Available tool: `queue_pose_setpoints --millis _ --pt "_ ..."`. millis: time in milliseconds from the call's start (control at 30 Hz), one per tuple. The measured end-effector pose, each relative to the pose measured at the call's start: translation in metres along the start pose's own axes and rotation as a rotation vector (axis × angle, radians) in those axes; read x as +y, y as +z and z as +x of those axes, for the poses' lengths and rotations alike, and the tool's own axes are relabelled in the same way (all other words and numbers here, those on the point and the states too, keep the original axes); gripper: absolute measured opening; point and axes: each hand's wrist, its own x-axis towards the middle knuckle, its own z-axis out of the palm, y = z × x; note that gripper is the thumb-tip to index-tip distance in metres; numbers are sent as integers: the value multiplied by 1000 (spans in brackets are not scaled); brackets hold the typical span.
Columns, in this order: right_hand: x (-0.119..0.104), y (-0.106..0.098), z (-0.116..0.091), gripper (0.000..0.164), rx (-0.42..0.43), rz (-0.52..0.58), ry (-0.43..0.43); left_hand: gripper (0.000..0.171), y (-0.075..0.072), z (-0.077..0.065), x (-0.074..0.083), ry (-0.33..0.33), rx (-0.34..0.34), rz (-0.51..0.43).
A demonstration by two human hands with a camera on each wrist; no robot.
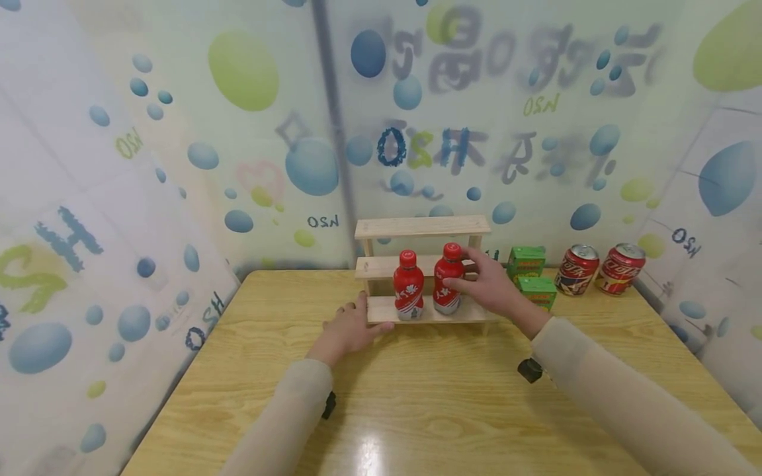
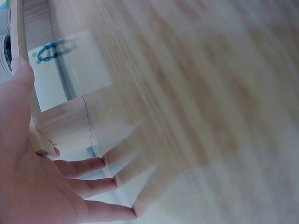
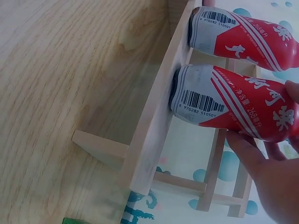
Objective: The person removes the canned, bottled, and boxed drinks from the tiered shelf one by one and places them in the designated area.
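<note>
A small three-tier wooden shelf [image 1: 428,227] stands on the table near the wall. Two red-and-white drink bottles with red caps are upright side by side on its lowest board: the left bottle [image 1: 408,287] and the right bottle [image 1: 448,281]. My right hand [image 1: 491,281] grips the right bottle around its upper body, fingers and thumb on opposite sides; that bottle's base is at the board in the right wrist view. My left hand [image 1: 351,327] is at the shelf's lower left corner. Its thumb lies along the board's front edge, and the other fingers [image 2: 93,186] extend fairly straight beside the leg.
To the right of the shelf sit two green boxes [image 1: 527,260], partly behind my right hand. Two red soda cans, a nearer can [image 1: 576,270] and a farther-right can [image 1: 621,268], stand beyond them. A patterned curtain [image 1: 268,132] surrounds the wooden table [image 1: 417,396].
</note>
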Motion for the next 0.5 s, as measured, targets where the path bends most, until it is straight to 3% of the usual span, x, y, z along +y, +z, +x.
queue_pose_setpoints --millis 267,500 --pt "-2 2 -9 63 43 10 2 116 2 0 -1 6 -1 0" --pt "-3 2 -23 62 146 35 -23 116 1 1 0 4 1 -8"
